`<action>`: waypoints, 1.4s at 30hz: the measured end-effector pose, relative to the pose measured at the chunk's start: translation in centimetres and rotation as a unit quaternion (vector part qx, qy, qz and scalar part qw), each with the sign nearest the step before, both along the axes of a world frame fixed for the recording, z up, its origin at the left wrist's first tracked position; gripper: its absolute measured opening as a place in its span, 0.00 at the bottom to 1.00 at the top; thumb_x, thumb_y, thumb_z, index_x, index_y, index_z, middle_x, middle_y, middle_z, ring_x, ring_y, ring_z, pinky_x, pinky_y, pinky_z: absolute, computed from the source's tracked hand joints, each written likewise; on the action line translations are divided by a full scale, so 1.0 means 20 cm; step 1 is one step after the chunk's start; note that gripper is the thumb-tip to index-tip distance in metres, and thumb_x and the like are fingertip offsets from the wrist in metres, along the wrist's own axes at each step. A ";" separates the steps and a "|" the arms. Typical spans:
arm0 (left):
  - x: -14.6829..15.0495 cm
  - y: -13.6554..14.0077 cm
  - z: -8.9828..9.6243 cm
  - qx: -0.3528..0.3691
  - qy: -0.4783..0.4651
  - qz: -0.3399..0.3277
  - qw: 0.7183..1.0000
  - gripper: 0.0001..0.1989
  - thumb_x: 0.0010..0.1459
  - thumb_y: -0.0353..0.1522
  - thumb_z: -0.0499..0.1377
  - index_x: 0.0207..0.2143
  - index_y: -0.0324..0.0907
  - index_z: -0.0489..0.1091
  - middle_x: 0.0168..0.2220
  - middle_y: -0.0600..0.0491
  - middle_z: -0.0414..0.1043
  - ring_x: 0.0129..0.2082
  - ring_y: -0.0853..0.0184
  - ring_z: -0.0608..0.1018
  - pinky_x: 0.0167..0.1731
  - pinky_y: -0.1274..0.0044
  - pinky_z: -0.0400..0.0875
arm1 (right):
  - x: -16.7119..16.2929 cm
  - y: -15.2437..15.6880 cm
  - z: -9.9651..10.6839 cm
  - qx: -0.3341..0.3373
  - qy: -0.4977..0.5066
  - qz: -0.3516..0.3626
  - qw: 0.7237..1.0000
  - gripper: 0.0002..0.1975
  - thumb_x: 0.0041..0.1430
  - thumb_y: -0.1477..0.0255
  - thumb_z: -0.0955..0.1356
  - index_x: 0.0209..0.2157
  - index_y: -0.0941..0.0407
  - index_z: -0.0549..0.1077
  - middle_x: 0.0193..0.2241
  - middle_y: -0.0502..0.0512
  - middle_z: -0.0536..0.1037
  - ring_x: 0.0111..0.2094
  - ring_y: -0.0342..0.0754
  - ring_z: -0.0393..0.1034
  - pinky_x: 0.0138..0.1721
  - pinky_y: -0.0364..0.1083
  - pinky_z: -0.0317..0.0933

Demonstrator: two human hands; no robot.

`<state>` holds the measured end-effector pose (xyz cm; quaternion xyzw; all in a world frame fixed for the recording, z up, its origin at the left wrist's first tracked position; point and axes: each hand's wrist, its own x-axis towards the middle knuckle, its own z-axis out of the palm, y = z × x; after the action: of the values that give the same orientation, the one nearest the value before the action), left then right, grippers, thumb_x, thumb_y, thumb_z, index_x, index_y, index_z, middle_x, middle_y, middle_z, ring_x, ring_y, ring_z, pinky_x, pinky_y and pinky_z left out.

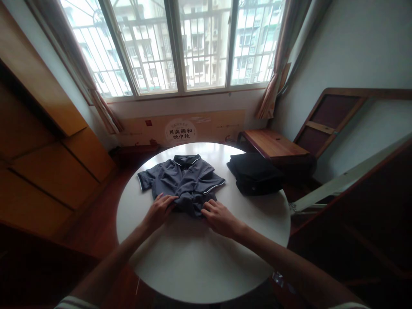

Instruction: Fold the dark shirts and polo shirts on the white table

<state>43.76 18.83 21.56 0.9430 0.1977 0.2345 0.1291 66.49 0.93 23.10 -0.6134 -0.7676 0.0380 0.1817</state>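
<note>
A dark grey polo shirt (180, 176) with a black collar and white-edged sleeves lies on the round white table (199, 266), its collar toward the window. The lower part is bunched up and creased. At its lower left edge, my left hand (160, 209) is closed on the cloth. My right hand (220, 216) pinches the lower right edge, its fingers curled over the fabric. Folds hide the fingertips in part. Right of the shirt rests a folded stack of black clothing (255, 174), apart from both hands.
Beyond the table, a low wooden bench or stool (275, 141) stands by the right wall. Wooden cabinets (48, 171) line the left side. A large dark panel with a metal strut (322, 193) leans in at the right. A barred window (180, 47) fills the back.
</note>
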 end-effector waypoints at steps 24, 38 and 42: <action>0.48 0.62 -0.11 -0.050 0.245 0.142 0.958 0.33 0.67 0.48 0.36 0.69 0.44 0.46 0.71 0.47 0.35 0.70 0.52 0.43 0.61 0.45 0.39 | 0.15 0.66 -0.06 -0.120 0.002 -0.269 0.956 0.25 0.68 0.58 0.60 0.63 0.49 0.62 0.65 0.64 0.59 0.64 0.71 0.50 0.57 0.78 0.38; 0.38 1.08 -0.01 -0.046 0.107 0.081 0.990 0.23 0.64 0.40 0.53 0.57 0.37 0.67 0.62 0.44 0.63 0.62 0.59 0.64 0.62 0.62 0.52 | 0.55 0.82 0.10 -0.042 -0.024 -0.293 0.955 0.19 0.65 0.65 0.67 0.56 0.57 0.68 0.55 0.60 0.69 0.51 0.55 0.68 0.51 0.59 0.64; 0.33 0.85 0.05 -0.009 0.033 0.113 0.993 0.19 0.67 0.35 0.47 0.51 0.32 0.69 0.52 0.42 0.71 0.55 0.62 0.70 0.58 0.66 0.59 | 0.36 0.67 0.08 -0.012 -0.017 -0.222 0.975 0.14 0.68 0.71 0.61 0.50 0.62 0.72 0.51 0.69 0.71 0.52 0.58 0.65 0.53 0.56 0.59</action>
<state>50.35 35.88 22.50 0.9206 0.3092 0.2149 0.1036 73.66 14.36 24.67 -0.7710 -0.6150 -0.0044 0.1653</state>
